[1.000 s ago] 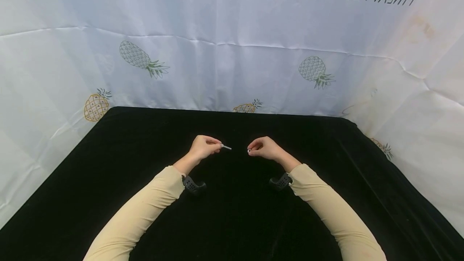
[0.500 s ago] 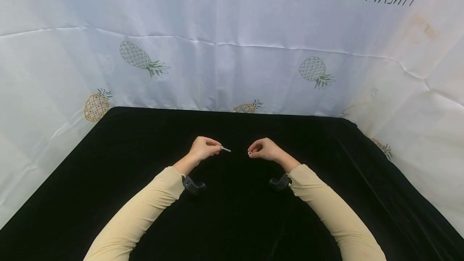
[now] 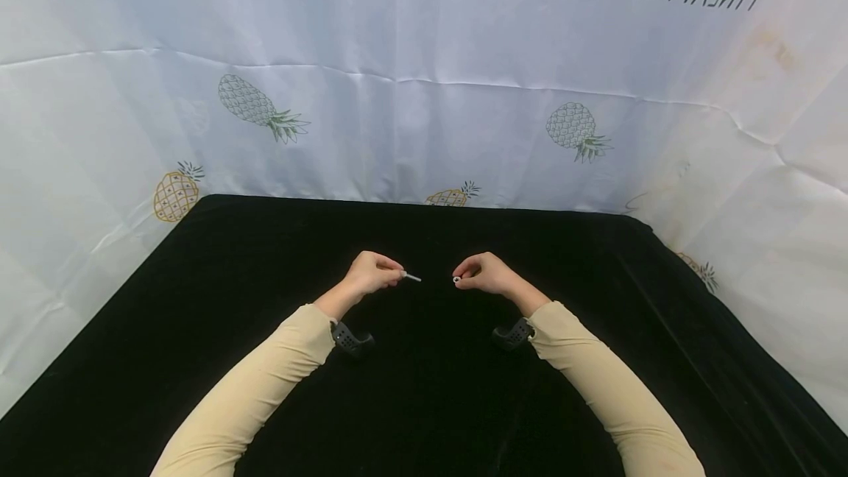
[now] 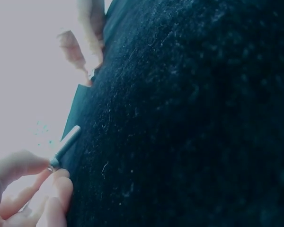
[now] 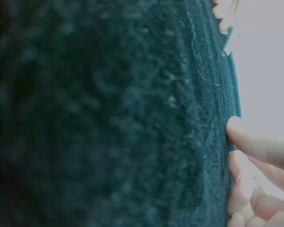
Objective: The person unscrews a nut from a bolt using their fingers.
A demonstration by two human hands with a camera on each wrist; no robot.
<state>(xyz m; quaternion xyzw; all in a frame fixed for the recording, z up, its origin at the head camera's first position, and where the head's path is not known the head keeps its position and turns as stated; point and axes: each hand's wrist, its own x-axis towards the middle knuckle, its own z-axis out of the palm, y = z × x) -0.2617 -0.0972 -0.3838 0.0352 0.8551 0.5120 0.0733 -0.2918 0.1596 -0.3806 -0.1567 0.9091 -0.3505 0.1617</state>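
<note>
My left hand pinches a small metal bolt at its head, between thumb and fingers. The shank points right and slightly down in the head view. In the left wrist view the threaded bolt stands out past the fingertips. Opposite it, my right hand pinches a small metal nut, whose hole shows in the head view. A short gap separates bolt tip and nut. The right wrist view shows the right thumb and fingers, but the nut is hidden there.
A black cloth covers the table under both hands. Behind and at the sides hangs a white curtain with pineapple prints. Each wrist wears a dark strap below the cream sleeve.
The left hand has shifted slightly down, and the bolt now tilts a little lower at its tip. The right hand sank very slightly, and the nut's hole faces the camera more.
</note>
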